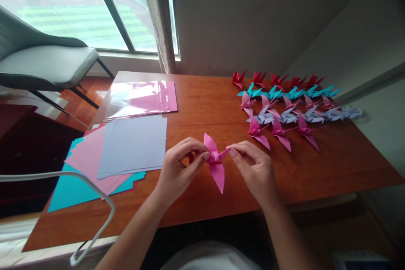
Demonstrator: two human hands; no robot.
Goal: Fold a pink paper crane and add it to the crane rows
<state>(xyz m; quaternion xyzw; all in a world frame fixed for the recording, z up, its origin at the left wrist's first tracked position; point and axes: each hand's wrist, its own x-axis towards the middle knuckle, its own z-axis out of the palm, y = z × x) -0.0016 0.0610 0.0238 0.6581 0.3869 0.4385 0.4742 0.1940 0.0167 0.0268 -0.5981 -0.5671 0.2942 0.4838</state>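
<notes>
A pink paper crane (216, 162) is held just above the wooden table (316, 168), near its front edge. My left hand (179, 168) pinches the crane's body from the left, fingers closed on it. The thumb and forefinger of my right hand (253, 164) pinch the thin point that sticks out of the crane's right side. Its two wings stand out, one up and one down toward me.
Rows of finished paper cranes (291, 107), red, teal, pink, pale blue and magenta, lie at the table's far right. A stack of coloured paper sheets (126, 147) lies at the left, a clear plastic sleeve (142, 97) behind it. A grey chair (47, 63) stands by the window. A white cable (95, 190) crosses the front left.
</notes>
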